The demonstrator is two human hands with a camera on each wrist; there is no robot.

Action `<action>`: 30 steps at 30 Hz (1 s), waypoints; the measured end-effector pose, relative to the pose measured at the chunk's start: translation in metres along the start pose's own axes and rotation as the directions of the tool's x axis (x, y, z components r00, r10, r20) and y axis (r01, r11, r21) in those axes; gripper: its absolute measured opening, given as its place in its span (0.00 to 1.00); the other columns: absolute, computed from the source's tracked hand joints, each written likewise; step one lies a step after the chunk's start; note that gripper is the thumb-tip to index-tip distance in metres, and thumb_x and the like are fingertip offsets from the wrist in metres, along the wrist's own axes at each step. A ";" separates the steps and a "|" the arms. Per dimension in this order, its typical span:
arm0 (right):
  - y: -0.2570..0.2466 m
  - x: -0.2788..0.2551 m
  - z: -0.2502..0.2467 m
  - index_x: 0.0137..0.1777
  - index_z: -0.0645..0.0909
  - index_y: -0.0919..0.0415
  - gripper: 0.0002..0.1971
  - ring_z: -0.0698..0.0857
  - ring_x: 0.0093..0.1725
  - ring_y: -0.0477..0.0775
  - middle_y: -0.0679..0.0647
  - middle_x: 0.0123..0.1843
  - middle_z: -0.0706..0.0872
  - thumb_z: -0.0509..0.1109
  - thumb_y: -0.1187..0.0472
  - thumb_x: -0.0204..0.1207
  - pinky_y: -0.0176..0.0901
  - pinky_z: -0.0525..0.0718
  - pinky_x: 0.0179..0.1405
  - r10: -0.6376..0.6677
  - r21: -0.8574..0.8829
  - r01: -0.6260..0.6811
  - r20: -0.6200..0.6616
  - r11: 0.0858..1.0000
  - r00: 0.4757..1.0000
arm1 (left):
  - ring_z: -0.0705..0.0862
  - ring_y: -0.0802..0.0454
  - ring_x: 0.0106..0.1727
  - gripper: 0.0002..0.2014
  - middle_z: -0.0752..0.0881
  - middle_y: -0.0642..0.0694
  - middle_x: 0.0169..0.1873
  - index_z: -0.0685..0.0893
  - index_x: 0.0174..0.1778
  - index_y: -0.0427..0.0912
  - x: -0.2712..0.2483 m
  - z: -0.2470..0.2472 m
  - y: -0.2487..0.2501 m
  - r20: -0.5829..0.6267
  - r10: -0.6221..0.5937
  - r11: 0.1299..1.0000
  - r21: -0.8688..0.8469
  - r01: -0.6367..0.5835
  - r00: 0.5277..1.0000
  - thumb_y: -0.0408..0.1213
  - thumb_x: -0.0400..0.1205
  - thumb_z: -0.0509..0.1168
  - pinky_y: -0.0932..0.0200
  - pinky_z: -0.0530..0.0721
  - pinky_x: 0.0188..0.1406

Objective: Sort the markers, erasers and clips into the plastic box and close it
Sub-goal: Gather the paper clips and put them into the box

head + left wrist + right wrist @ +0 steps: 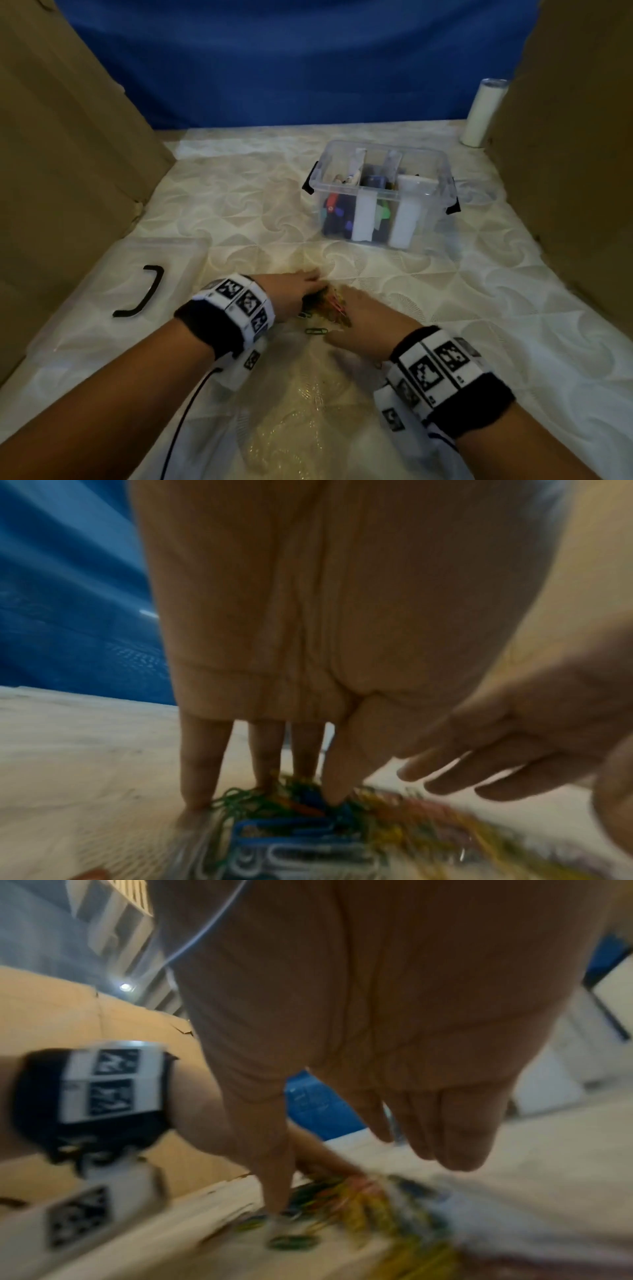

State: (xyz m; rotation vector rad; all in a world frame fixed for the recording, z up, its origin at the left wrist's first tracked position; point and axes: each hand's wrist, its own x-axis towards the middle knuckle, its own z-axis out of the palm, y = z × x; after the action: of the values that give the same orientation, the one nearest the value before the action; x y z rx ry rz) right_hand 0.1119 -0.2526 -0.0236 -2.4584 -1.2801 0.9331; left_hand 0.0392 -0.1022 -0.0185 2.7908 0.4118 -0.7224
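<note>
Both hands work a heap of coloured paper clips well in front of the open plastic box.

Head view: the plastic box (380, 195) stands lidless on the patterned surface (239, 212), its long axis running left to right, white dividers splitting it into compartments that hold markers. Its clear lid (113, 291) lies flat, well to the box's near left. Nearer than the box, the left hand (291, 294) and right hand (359, 329) meet over the paper clips (330, 306); one green clip (317, 331) lies apart, its length left to right.
Left wrist view: the left hand's fingers (200, 764) point straight down, tips touching the clips (291, 813), nothing clenched.
Right wrist view: blurred; the right hand's fingers (270, 1150) extend, one tip on the clips (329, 1196), gripping nothing.
</note>
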 end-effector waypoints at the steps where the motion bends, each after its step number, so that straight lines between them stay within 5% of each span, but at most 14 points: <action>1: 0.006 -0.005 -0.008 0.79 0.59 0.53 0.40 0.72 0.72 0.59 0.57 0.76 0.66 0.72 0.46 0.71 0.56 0.75 0.72 0.001 -0.008 -0.002 -0.041 1.000 0.999 | 0.53 0.47 0.85 0.32 0.49 0.45 0.85 0.53 0.84 0.48 -0.008 0.001 -0.002 -0.009 0.012 0.999 -0.031 -0.012 1.000 0.26 0.84 0.52 0.54 0.51 0.84; 6: 0.041 -0.016 -0.028 0.78 0.61 0.52 0.47 0.77 0.68 0.60 0.56 0.75 0.62 0.76 0.37 0.63 0.55 0.81 0.65 0.143 -0.118 -0.152 -0.079 0.981 0.987 | 0.58 0.45 0.83 0.27 0.55 0.41 0.84 0.57 0.83 0.48 -0.048 0.007 -0.024 -0.074 -0.190 0.967 -0.185 0.174 0.979 0.37 0.86 0.53 0.55 0.60 0.81; 9: 0.045 -0.017 -0.022 0.78 0.58 0.52 0.51 0.77 0.66 0.60 0.56 0.71 0.66 0.80 0.38 0.58 0.56 0.85 0.60 0.145 -0.081 -0.144 0.012 0.986 0.989 | 0.74 0.42 0.72 0.23 0.70 0.36 0.75 0.66 0.77 0.42 -0.060 0.017 -0.023 -0.009 -0.243 0.953 -0.191 0.237 0.970 0.36 0.84 0.55 0.58 0.72 0.66; 12: 0.033 -0.008 -0.017 0.79 0.54 0.50 0.54 0.75 0.70 0.61 0.58 0.74 0.67 0.82 0.41 0.58 0.56 0.79 0.68 0.127 -0.114 -0.121 0.049 0.986 0.991 | 0.68 0.40 0.77 0.32 0.59 0.35 0.80 0.51 0.83 0.45 -0.062 0.025 -0.006 0.034 -0.284 0.947 -0.147 0.286 0.958 0.40 0.83 0.56 0.47 0.70 0.76; 17: 0.011 0.021 -0.016 0.77 0.61 0.52 0.40 0.79 0.65 0.61 0.60 0.71 0.72 0.78 0.52 0.67 0.52 0.81 0.64 0.048 -0.067 -0.050 -0.025 0.996 0.999 | 0.67 0.42 0.79 0.33 0.62 0.38 0.80 0.54 0.83 0.46 -0.054 0.018 0.015 -0.067 -0.200 0.965 -0.187 0.185 0.977 0.36 0.83 0.59 0.49 0.70 0.76; 20: 0.014 0.021 -0.027 0.77 0.62 0.52 0.39 0.83 0.59 0.61 0.60 0.70 0.70 0.78 0.57 0.68 0.54 0.88 0.55 0.065 0.068 -0.060 -0.071 0.996 0.995 | 0.54 0.42 0.84 0.38 0.46 0.46 0.85 0.51 0.84 0.55 -0.057 0.001 0.004 -0.147 -0.179 0.966 -0.215 0.145 0.973 0.39 0.81 0.65 0.46 0.62 0.81; 22: 0.018 0.016 -0.031 0.75 0.63 0.52 0.43 0.84 0.55 0.60 0.57 0.69 0.67 0.82 0.52 0.63 0.55 0.90 0.48 0.087 0.124 -0.080 -0.056 0.989 0.995 | 0.53 0.42 0.84 0.41 0.44 0.50 0.85 0.51 0.83 0.59 -0.055 -0.005 -0.006 -0.166 -0.169 0.978 -0.150 0.144 0.971 0.43 0.79 0.69 0.45 0.62 0.81; 25: 0.012 0.016 -0.024 0.74 0.62 0.52 0.50 0.78 0.63 0.60 0.56 0.69 0.63 0.83 0.41 0.55 0.57 0.85 0.60 0.115 -0.026 -0.115 -0.016 0.993 0.993 | 0.62 0.41 0.79 0.47 0.55 0.49 0.83 0.56 0.81 0.61 -0.040 -0.003 -0.009 -0.104 -0.102 0.995 -0.009 0.102 0.989 0.46 0.70 0.76 0.43 0.67 0.78; 30: -0.008 0.032 -0.009 0.67 0.66 0.54 0.21 0.80 0.59 0.69 0.62 0.68 0.64 0.65 0.50 0.78 0.58 0.80 0.62 0.076 -0.080 -0.087 -0.136 0.993 0.988 | 0.81 0.43 0.60 0.27 0.76 0.46 0.64 0.78 0.71 0.55 -0.028 -0.003 0.001 -0.156 0.004 0.997 0.072 0.007 0.988 0.45 0.74 0.71 0.53 0.80 0.60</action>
State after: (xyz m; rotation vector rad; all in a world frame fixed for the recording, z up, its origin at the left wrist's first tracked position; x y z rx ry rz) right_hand 0.1258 -0.2216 -0.0276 -2.6075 -1.2076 0.7322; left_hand 0.0176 -0.1079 -0.0015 2.9271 0.4237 -0.5302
